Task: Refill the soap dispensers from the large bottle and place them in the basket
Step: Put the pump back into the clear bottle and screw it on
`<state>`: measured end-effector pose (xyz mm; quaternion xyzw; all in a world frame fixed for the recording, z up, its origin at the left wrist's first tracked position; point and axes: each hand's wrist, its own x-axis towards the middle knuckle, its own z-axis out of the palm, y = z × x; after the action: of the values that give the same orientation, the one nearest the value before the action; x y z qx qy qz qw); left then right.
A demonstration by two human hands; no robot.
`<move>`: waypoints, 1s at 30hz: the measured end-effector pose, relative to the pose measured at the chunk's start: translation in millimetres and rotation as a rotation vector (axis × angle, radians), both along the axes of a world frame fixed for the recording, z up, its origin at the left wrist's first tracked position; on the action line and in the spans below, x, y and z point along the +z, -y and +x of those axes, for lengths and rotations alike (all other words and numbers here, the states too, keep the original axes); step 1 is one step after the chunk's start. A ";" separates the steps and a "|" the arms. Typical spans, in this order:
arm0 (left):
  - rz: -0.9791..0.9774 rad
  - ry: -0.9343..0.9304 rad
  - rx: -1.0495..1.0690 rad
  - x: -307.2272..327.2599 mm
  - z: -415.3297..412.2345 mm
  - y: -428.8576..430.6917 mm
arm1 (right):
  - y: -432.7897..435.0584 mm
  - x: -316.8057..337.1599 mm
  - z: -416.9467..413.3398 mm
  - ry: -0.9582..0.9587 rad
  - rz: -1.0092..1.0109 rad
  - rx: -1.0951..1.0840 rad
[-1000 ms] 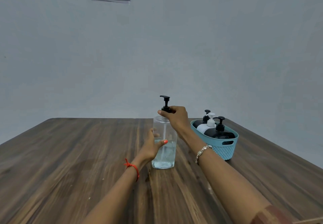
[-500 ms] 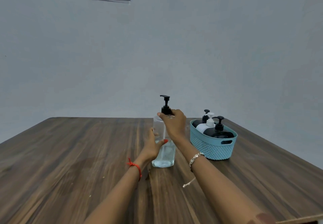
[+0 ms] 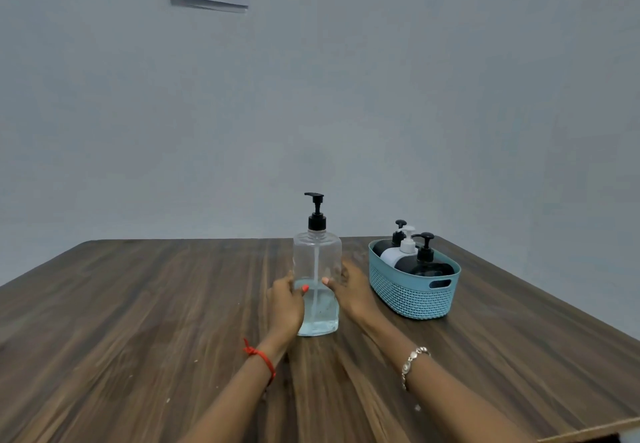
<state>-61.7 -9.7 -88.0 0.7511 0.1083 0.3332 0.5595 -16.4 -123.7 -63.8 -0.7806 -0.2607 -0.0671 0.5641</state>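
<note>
The large bottle stands upright in the middle of the bench, toward its far edge, pump on. The left hand and right hand clasp its lower sides, probably steadying it. Near the right edge, the basket holds three dispensers.
</note>
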 end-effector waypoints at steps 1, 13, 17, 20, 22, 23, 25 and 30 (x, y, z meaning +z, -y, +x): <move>-0.009 0.010 -0.003 4.1 1.4 -1.2 | -2.4 7.8 1.3 0.018 -0.015 -0.011; 0.113 0.254 -0.052 151.9 165.9 -26.9 | 2.2 185.9 135.3 0.093 -0.074 0.004; 0.134 0.247 -0.100 159.8 240.8 -12.7 | 27.6 187.3 208.6 -0.051 -0.087 0.068; 0.136 0.189 -0.152 148.0 288.6 2.5 | 44.2 175.6 258.0 -0.141 -0.044 0.061; 0.116 0.149 -0.193 135.0 317.8 13.8 | 56.2 163.9 290.0 -0.186 -0.028 0.050; 0.098 0.128 -0.208 128.0 331.2 19.5 | 62.2 157.0 304.8 -0.201 -0.027 0.045; 0.057 0.079 -0.241 115.6 355.6 31.7 | 75.2 142.6 331.6 -0.221 -0.031 0.031; 0.043 -0.015 -0.277 88.6 406.3 56.9 | 99.1 112.2 382.5 -0.263 -0.052 -0.005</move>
<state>344.6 -66.6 0.5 0.7730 0.0006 0.2495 0.5833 366.1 -222.8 48.4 -0.7976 -0.1845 0.0412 0.5727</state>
